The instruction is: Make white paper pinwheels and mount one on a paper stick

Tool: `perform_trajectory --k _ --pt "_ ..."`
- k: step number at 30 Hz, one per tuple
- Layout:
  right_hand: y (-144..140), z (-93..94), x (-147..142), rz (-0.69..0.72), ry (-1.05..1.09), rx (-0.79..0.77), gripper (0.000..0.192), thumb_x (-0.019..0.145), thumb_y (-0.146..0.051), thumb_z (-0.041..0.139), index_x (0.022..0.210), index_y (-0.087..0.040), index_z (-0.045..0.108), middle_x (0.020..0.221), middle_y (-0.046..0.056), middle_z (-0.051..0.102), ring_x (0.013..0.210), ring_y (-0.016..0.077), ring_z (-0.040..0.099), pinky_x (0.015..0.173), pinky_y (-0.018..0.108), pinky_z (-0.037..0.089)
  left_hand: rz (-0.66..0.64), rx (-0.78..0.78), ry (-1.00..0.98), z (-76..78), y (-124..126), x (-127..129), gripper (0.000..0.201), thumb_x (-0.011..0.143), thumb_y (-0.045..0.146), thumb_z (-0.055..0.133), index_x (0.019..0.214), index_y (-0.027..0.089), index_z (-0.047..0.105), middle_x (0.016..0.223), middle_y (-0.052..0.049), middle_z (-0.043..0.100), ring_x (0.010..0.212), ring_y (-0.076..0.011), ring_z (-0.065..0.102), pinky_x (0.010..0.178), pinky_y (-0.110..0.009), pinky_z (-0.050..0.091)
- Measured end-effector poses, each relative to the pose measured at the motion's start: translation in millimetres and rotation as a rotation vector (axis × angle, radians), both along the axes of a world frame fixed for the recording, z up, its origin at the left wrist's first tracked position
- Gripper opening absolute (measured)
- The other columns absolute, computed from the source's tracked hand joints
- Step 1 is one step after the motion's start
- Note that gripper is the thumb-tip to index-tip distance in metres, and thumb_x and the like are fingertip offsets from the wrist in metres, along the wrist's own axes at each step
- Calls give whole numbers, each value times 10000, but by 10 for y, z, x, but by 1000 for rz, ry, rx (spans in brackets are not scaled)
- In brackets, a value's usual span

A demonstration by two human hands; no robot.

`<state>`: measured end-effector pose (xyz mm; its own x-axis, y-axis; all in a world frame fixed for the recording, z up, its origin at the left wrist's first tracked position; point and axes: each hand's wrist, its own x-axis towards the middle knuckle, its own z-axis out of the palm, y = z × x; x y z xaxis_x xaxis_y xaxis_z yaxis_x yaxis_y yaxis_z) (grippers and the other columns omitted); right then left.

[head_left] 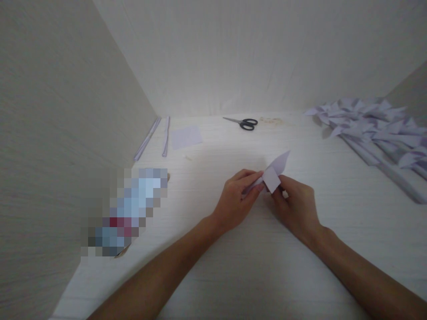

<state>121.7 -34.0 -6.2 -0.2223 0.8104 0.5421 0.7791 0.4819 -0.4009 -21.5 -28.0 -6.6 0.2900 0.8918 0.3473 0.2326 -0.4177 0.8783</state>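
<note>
Pale lilac paper pc (271, 178) over mid table (233, 284): rolled stem (252, 186), pointed flared tip (282, 162), squarish flap (272, 181). L hand (235, 195) pinches stem; R hand (296, 202) at flap, can't tell if gripping, tips part hidden.

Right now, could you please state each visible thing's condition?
Held paper: folded, flared at one end
Left hand: pinching its narrow part
Right hand: at its flared end
Scissors: flat, seemingly shut
Paper sheet: flat
Two paper strips: folded narrow
Paper pile: folded pieces
Pixelated item: unclear
</note>
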Motion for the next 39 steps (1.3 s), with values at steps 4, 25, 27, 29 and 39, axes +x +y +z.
perform_trajectory --k 4,25,27,29,39 --pt "-4 2 -4 7 31 -6 168 711 -101 421 566 -173 464 484 -19 487 419 94 440 416 202 318 1 22 8 -4 -5 -1 296 789 217 458 1056 162 574 979 -81 583 914 -145 530 821 -281 432" --pt "-3 0 -3 -53 129 -39 152 681 -118 470 540 -165 503 489 -16 514 436 97 461 431 196 348 -17 27 17 1 -8 -12 303 784 203 463 1067 173 565 1000 -80 579 928 -148 528 829 -293 435" --pt "-3 -8 -10 -89 160 -42 143 659 -117 494 525 -164 501 478 -22 507 430 93 453 424 192 344 -27 36 17 -1 -10 -14 303 783 211 465 1067 174 566 997 -80 579 923 -147 528 827 -293 435" --pt "-2 -8 -16 -103 161 -64 140 651 -122 498 517 -163 500 468 -21 514 415 92 453 412 192 340 -27 42 15 -3 -10 -14 306 782 213 469 1069 170 565 998 -82 578 922 -147 528 828 -290 433" --pt "0 22 -7 -21 121 -81 161 679 -106 411 561 -163 505 488 -7 544 434 108 495 411 200 344 -17 37 -7 -13 -14 -10 316 774 204 483 1081 184 556 1008 -75 572 926 -139 522 828 -284 433"
